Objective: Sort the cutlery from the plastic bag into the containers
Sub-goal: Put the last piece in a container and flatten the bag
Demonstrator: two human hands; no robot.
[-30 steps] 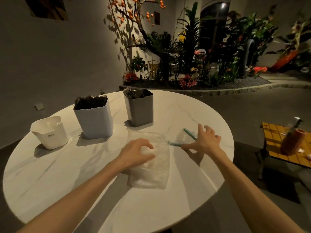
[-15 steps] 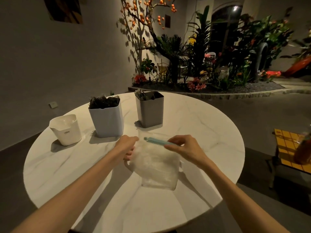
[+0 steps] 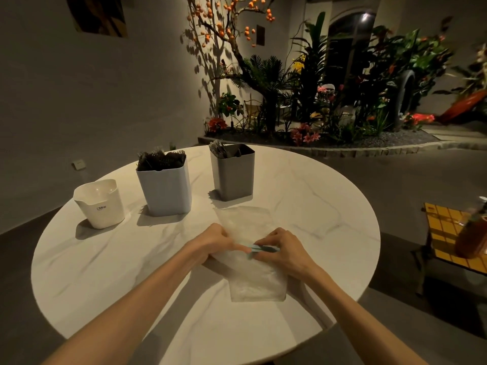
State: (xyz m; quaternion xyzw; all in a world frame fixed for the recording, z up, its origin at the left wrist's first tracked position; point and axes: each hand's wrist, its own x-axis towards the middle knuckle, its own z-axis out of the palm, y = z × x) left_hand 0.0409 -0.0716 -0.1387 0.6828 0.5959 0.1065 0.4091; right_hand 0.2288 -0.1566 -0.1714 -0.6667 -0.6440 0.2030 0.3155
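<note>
"CRBW", seemingly, on white container [image 3: 101,206]

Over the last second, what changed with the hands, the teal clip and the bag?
The right hand picked the teal clip up off the table right of the plastic bag and brought it onto the bag's middle. The left hand, earlier resting flat on the bag, now grips it beside the clip. The three containers stayed put.
</note>
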